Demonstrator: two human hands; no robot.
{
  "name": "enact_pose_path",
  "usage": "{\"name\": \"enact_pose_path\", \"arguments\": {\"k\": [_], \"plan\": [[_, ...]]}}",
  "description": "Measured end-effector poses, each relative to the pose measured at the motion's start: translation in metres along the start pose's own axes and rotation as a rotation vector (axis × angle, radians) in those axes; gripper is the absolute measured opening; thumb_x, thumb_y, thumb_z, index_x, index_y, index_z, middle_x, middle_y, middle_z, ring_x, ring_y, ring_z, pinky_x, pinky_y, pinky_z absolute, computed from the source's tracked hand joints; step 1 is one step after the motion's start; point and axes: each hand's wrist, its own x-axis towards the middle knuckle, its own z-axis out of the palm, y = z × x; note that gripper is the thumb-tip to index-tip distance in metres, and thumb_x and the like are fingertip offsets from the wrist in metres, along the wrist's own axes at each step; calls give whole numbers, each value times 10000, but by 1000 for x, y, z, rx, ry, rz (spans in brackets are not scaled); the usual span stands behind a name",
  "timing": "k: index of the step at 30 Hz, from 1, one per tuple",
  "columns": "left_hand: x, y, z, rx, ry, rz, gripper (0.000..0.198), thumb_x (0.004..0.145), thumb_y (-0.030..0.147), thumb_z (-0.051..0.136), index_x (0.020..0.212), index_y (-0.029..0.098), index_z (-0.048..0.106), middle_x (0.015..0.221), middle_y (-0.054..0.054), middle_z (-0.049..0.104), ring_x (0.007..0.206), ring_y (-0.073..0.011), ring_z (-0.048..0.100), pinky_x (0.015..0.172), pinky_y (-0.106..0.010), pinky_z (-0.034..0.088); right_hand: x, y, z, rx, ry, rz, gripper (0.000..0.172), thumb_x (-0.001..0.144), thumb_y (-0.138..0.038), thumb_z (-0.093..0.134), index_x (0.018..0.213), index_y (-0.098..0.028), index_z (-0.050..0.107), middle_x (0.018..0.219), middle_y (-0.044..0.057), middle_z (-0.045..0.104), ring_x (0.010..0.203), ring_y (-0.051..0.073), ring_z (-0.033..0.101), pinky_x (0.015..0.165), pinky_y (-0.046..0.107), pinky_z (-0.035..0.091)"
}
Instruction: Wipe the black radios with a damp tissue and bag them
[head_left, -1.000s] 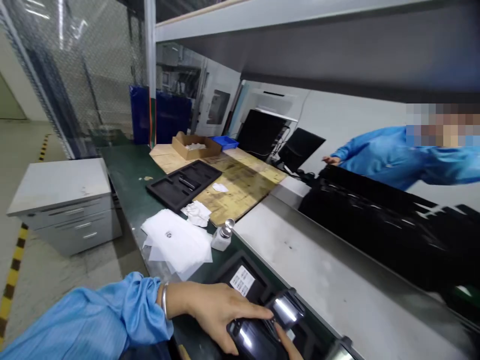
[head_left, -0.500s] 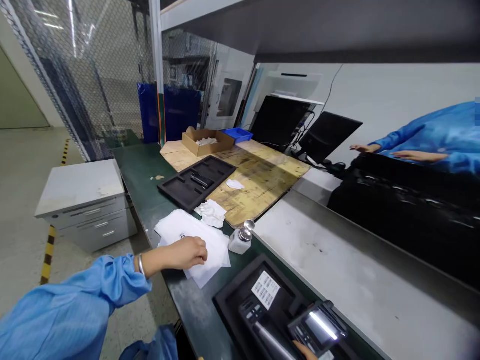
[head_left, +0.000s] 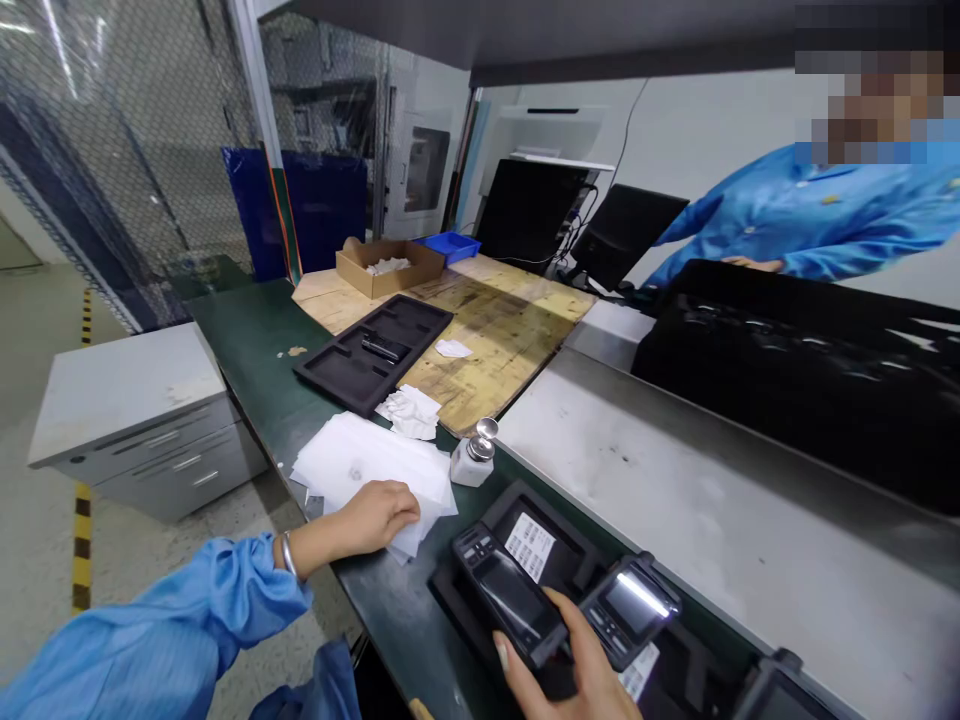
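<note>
My left hand (head_left: 379,515) is closed, its fingertips pinching the near right edge of a translucent white bag (head_left: 427,510). That bag belongs to a fanned stack of thin white bags (head_left: 352,455) on the green bench. My right hand (head_left: 574,665) grips the lower end of a black handheld device (head_left: 510,590) with a screen and buttons, tilted over a black foam tray (head_left: 442,590). Beside it a second handheld device (head_left: 630,605) lies with its screen glaring. A sheet of barcode labels (head_left: 530,545) shows behind the held device.
A pump bottle (head_left: 474,455) stands right of the bags, near crumpled white tissue (head_left: 410,410). Farther back are another black tray (head_left: 375,350) holding a dark item, a cardboard box (head_left: 390,268) and a blue bin (head_left: 450,246). A co-worker in blue (head_left: 787,220) stands across the bench.
My right hand has come further into view, and the handheld device it holds is now raised and tilted. My left hand stays at the bags' edge. The view has shifted slightly.
</note>
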Motion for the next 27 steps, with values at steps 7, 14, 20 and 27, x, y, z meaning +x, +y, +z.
{"name": "enact_pose_path", "arguments": {"k": [7,14,20,27], "plan": [[-3,12,8,36,139,5,295,992,271,394,877,177,649,817,-64,633,804,-185,597,747,-294,480,12,-27,19,-47,93,-151,583,868,-592,557,1230,-135,536,1021,141,702,854,271,707,701,333,588],[-7,26,4,38,190,108,257,974,213,405,879,171,640,803,-69,631,787,-185,584,716,-288,478,15,-29,21,33,3,-213,526,866,-504,595,1237,-138,524,1064,126,699,877,242,709,708,300,596],[-2,44,3,-6,212,180,253,975,210,397,864,172,622,790,-64,628,775,-178,586,707,-281,479,18,-32,18,63,-41,-301,491,860,-444,602,1242,-147,520,1058,114,696,910,244,704,757,319,601],[16,72,-4,-129,266,182,203,967,200,426,857,176,595,783,-53,616,743,-170,571,689,-283,467,17,-23,-5,55,-29,-325,523,863,-427,620,1293,-171,470,1122,118,666,981,247,681,806,337,592]]}}
